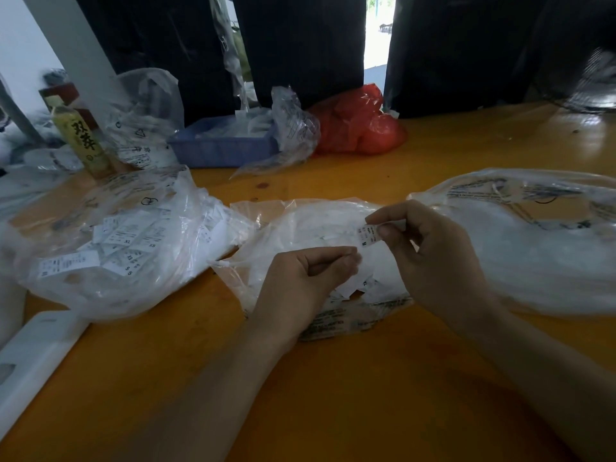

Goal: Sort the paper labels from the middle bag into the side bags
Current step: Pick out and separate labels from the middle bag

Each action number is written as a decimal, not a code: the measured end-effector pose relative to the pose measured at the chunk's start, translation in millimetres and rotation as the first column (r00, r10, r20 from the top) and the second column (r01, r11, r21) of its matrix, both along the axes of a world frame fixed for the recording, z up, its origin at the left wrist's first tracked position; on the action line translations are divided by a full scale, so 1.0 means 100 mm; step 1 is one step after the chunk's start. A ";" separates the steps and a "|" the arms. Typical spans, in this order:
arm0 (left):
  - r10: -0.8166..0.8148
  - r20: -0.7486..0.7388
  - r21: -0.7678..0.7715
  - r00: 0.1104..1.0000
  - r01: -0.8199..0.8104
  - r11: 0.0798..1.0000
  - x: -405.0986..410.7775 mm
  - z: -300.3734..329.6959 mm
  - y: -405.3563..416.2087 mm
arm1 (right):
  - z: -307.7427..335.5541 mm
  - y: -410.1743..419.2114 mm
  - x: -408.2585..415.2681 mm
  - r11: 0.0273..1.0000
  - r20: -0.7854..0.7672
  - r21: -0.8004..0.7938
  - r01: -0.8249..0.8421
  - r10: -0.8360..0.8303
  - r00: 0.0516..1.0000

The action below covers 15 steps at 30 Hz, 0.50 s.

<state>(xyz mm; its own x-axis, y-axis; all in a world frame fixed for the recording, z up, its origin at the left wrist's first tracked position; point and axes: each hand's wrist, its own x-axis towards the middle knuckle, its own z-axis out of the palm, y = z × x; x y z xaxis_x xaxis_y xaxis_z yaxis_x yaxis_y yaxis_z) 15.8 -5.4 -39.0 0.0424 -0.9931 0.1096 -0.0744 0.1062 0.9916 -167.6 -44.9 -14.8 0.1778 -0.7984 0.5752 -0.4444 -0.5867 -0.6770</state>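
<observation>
We see three clear plastic bags lying in a row on the orange table (416, 378). Our right hand (433, 258) pinches a small white label (368, 235) between thumb and forefinger, holding it upright just above the middle bag (300, 221); the label is printed with an M. Our left hand (306, 281) sits over the near part of the middle bag with its fingers curled, the fingertips drawn toward the thumb; whether they pinch a label or the bag's film we cannot tell. More white labels lie loose inside the middle bag, beneath and between both hands. The left bag (110, 248) holds a heap of labels on which we read XL, XS and S. The right bag (540, 248) lies open toward the middle, its contents a white blur. At the far side of the table stand a blue tray (220, 148) with white pieces in it, a crumpled clear bag just right of it, and a red bag (360, 128) beyond that. A yellow bottle (83, 141) stands at the far left, and a white block (36, 348) lies at the near left edge.
</observation>
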 end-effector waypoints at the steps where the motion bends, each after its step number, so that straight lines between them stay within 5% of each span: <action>1: -0.004 -0.002 0.002 1.000 0.004 1.000 0.00 0.00 0.00 | 0.00 0.00 0.00 1.000 -0.012 -0.002 0.000 0.000 1.000; 10: 0.033 0.013 0.022 0.999 -0.034 0.999 0.02 0.00 -0.02 | -0.04 -0.06 -0.02 0.996 -0.216 -0.024 -0.082 0.075 0.974; 15: 0.020 -0.014 0.028 1.000 -0.020 0.999 0.01 0.02 0.00 | -0.03 -0.06 -0.02 0.992 -0.159 -0.002 -0.127 0.125 0.979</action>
